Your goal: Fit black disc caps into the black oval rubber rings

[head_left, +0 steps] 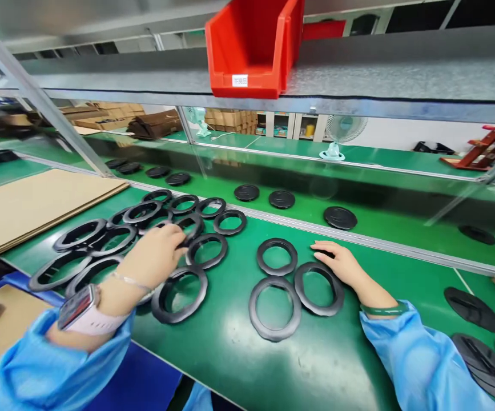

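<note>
My left hand [156,257], with a watch on the wrist, reaches into a group of several black rings on the left of the green table. Its fingers and thumb are closed at a black ring [195,224]; part of that grip is hidden by the hand. Other rings lie close by, such as a ring [203,276] nearer me. My right hand [342,264] rests with fingers stretched out and nothing in them. Beside it lie three separate rings: a small ring [259,257], a right-hand ring [338,297] and a front ring [253,308].
Beyond a metal rail [358,246], several black round discs [340,217] lie in a row on a green surface. More dark discs [472,308] are at the right. Flat cardboard [37,200] lies at left. A red bin [247,80] stands on the overhead shelf [379,74].
</note>
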Demonstrator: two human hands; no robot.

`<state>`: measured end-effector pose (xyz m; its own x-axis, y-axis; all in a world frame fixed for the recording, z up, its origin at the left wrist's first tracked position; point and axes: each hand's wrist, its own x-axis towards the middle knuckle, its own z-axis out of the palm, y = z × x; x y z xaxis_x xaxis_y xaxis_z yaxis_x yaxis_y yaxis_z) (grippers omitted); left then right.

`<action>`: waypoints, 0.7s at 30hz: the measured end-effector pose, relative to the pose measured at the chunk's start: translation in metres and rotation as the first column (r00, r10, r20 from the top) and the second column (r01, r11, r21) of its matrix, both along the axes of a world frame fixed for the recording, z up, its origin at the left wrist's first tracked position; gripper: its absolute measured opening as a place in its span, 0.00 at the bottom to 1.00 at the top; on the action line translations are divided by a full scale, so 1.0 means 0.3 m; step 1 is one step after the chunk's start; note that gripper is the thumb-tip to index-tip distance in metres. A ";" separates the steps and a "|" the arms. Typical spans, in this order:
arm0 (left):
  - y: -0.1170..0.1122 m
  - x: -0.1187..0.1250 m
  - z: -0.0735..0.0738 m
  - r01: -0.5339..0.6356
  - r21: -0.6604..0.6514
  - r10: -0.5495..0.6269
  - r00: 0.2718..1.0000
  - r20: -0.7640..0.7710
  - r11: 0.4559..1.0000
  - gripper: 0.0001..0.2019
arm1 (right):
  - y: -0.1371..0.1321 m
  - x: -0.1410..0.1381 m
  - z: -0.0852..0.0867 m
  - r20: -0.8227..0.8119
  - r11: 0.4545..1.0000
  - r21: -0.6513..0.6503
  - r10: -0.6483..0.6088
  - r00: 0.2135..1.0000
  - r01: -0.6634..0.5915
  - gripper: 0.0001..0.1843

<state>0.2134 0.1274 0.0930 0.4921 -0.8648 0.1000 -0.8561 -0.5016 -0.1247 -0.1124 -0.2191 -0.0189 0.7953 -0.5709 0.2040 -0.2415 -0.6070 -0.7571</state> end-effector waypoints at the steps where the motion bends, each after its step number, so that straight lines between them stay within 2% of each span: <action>1: -0.016 -0.070 0.010 0.135 -0.004 -0.135 0.991 -0.007 0.991 0.13 | -0.001 -0.001 -0.001 0.005 1.000 0.002 -0.002 1.000 0.002 0.19; 2: -0.031 -0.141 0.013 0.261 0.005 -0.260 0.965 -0.024 0.965 0.11 | -0.001 -0.002 -0.002 0.009 1.000 0.002 -0.003 1.000 0.003 0.19; 4: -0.060 -0.269 -0.001 0.423 0.051 -0.420 0.906 -0.054 0.905 0.08 | -0.001 -0.003 -0.004 0.012 1.000 -0.003 -0.004 1.000 0.004 0.19; 7: -0.103 -0.387 -0.064 0.532 0.118 -0.531 0.846 -0.038 0.839 0.07 | 0.001 -0.004 -0.002 -0.006 1.000 -0.008 0.005 1.000 -0.005 0.19; 11: -0.150 -0.443 -0.141 0.603 0.064 -0.603 0.797 -0.026 0.795 0.07 | 0.001 -0.009 0.009 -0.016 1.000 0.009 0.013 1.000 -0.013 0.21; 15: -0.188 -0.488 -0.158 0.671 0.000 -0.671 0.740 -0.050 0.741 0.05 | -0.022 -0.035 0.018 -0.030 0.996 0.081 0.027 0.999 -0.025 0.25; 18: -0.201 -0.498 -0.157 0.701 -0.025 -0.700 0.709 -0.084 0.713 0.19 | -0.051 -0.057 0.015 -0.047 0.990 0.141 -0.017 0.999 0.024 0.27; 21: -0.180 -0.473 -0.159 0.647 -0.099 -0.654 0.743 -0.141 0.756 0.30 | -0.069 -0.066 0.011 -0.039 0.983 0.182 -0.023 0.999 0.030 0.28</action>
<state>0.0715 0.0732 0.0452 -0.1766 -0.9776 0.1145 -0.9820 0.1829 0.0474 -0.1320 -0.2399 -0.0157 0.7844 -0.6168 0.0654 -0.2857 -0.4528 -0.8446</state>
